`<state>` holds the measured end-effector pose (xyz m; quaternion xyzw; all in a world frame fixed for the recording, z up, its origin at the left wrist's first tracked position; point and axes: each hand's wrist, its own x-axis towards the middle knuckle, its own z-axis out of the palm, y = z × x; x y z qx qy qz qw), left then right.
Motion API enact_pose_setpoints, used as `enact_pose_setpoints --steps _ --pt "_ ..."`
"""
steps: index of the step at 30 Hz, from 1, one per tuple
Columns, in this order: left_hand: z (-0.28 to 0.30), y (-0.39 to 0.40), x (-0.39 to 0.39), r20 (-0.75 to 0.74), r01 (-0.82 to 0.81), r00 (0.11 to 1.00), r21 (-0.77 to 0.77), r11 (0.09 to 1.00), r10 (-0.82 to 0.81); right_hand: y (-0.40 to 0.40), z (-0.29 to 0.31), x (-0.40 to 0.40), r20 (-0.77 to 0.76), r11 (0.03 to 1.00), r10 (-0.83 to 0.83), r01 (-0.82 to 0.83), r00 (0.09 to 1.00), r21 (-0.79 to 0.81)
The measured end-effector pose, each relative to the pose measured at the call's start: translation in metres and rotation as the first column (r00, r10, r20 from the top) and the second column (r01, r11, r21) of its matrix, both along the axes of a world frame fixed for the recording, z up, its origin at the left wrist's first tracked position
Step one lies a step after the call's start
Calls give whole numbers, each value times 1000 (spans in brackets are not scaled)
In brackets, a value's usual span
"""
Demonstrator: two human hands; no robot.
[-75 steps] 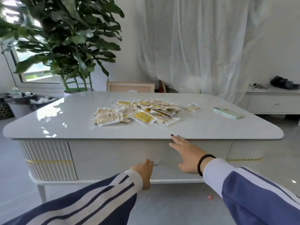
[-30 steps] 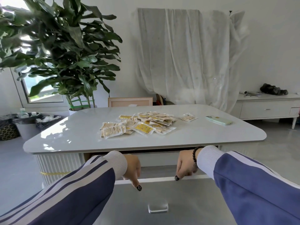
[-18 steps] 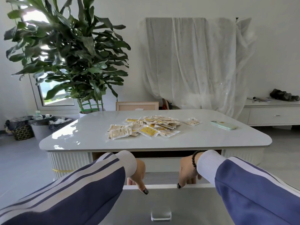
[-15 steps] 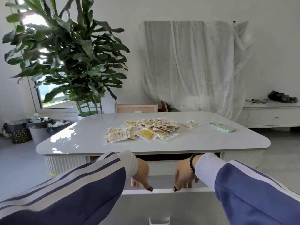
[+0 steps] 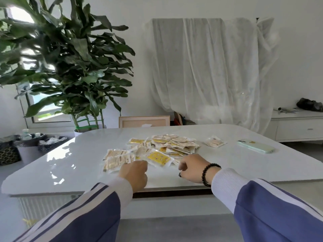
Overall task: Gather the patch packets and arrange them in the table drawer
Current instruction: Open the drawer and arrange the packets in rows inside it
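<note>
Now both hands reach the near edge of the patch packets (image 5: 157, 151) heaped on the desk (image 5: 70, 165). Left hand (image 5: 135, 173) and right hand (image 5: 191, 169) show loosely curled fingers; whether either grips a packet, cannot tell. One stray packet (image 5: 215, 142) lies beyond the right hand, phone (image 5: 255, 148) further out. Drawer opening (image 5: 171, 193) sits just under the wrists. Best to sweep the heap inward with both hands, squaring it before lifting, since slick wrappers probably slide.
</note>
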<state>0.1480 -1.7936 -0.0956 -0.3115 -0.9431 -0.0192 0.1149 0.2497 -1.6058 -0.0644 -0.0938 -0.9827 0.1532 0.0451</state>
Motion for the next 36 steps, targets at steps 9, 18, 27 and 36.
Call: enact_pose_setpoints --steps 9,18,27,36 --pt "-36 -22 -79 47 -125 992 284 951 116 -7 -34 -102 -350 996 56 -28 935 86" --pt "-42 -19 -93 103 -191 981 333 923 166 -5 -76 -133 -216 958 -55 112 975 263" --pt "-41 -31 -75 -12 131 986 652 746 -163 13 -66 -79 -298 973 -16 -53 954 -224" --pt "-22 -35 -84 232 -208 972 927 313 -41 13 -61 -70 -532 965 -160 19 832 -260"
